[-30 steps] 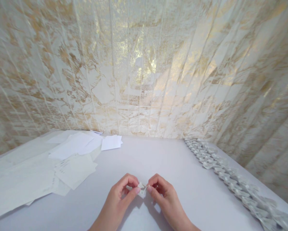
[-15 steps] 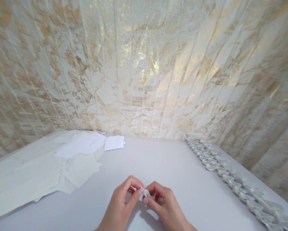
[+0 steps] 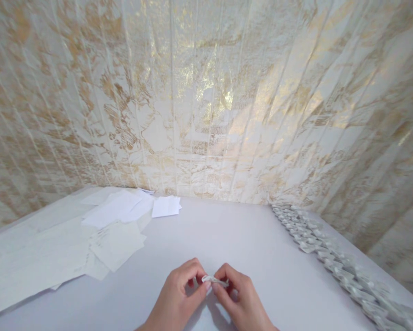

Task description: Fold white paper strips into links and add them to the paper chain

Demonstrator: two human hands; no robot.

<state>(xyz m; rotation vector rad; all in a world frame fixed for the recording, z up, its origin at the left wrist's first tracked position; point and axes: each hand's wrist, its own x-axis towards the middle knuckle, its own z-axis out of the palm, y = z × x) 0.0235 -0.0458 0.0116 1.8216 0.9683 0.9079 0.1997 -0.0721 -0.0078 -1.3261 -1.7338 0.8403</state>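
Observation:
Between my two hands is a small folded piece of whitish paper (image 3: 211,279), held just above the table near its front middle. My left hand (image 3: 182,292) pinches its left end between thumb and fingers. The right end is gripped the same way by my right hand (image 3: 237,292). The paper looks narrow and looped at its left end; part of it is hidden behind the fingertips. Both thumbs nearly touch below it.
Loose paper sheets (image 3: 44,250) overlap along the left side, with whiter sheets (image 3: 115,207) on top. A small white stack (image 3: 166,206) lies at the back. Rows of folded paper pieces (image 3: 334,266) run down the right edge. A gold-patterned curtain (image 3: 206,115) hangs behind the table (image 3: 227,230).
The folded paper has turned in my fingers and now shows a narrow, looped side. Both hands have shifted slightly, and the view has moved a little.

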